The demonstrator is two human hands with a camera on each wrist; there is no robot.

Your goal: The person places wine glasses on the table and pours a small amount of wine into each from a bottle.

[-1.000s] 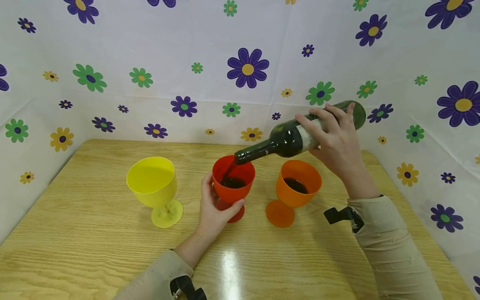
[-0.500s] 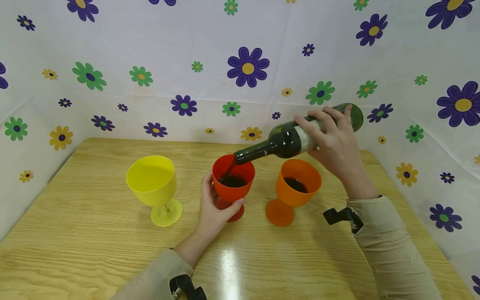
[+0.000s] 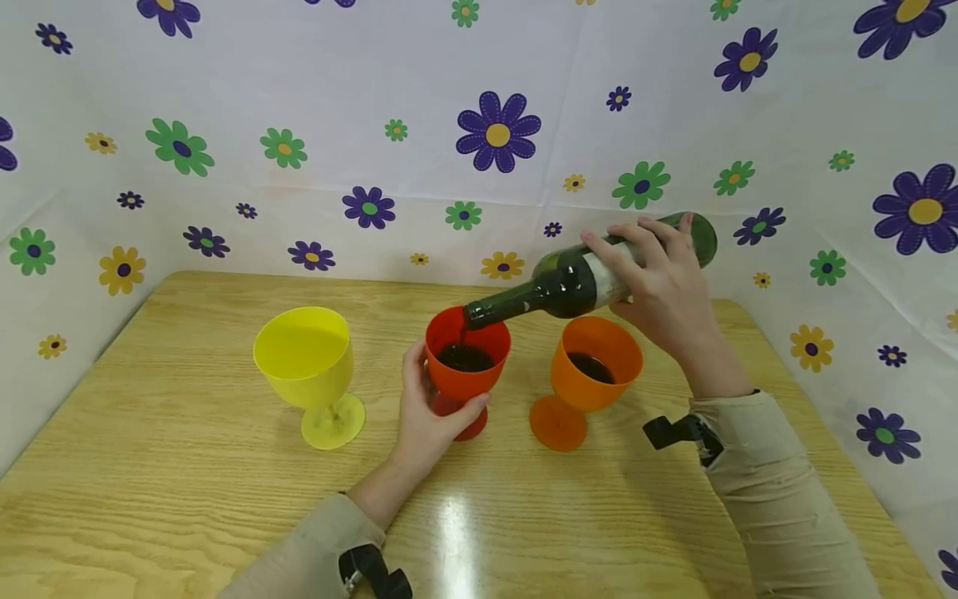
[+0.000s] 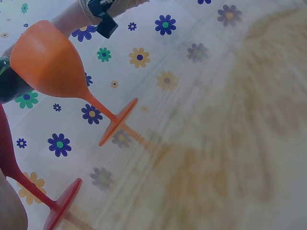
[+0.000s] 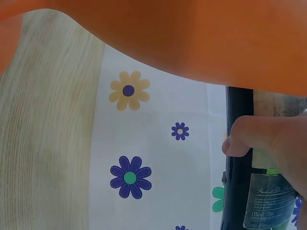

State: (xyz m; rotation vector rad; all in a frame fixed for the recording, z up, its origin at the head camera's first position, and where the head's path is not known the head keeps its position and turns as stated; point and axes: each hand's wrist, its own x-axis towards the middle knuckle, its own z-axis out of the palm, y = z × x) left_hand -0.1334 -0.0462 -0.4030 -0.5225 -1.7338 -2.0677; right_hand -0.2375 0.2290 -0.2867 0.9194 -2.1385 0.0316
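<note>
1. One wooden table [image 3: 224, 507] bears the work; for a clean pour, the red goblet's foot should sit flat on it throughout.
2. Bottle [image 3: 572, 291]: hold the tilt steady, then lower the base smoothly to end the flow. It slopes down leftward from the right hand [image 3: 659, 287], whose fingers and thumb wrap its body over the label; the neck reaches out towards the left hand's side.
3. Red goblet [image 3: 460, 384]: brace it lightly, without tipping. It stands within the left hand [image 3: 427, 424], thumb and fingers curled about it low on the bowl. An orange goblet [image 3: 584, 395] stands to its right, so bring the bottle up clear of that rim.
4. Bottle mouth [image 3: 470, 314]: best centred above the opening; whether it touches the rim, I cannot tell.
5. Stream [image 3: 464, 334]: thin is right, falling inside the wall into dark liquid [image 3: 466, 358].
</note>
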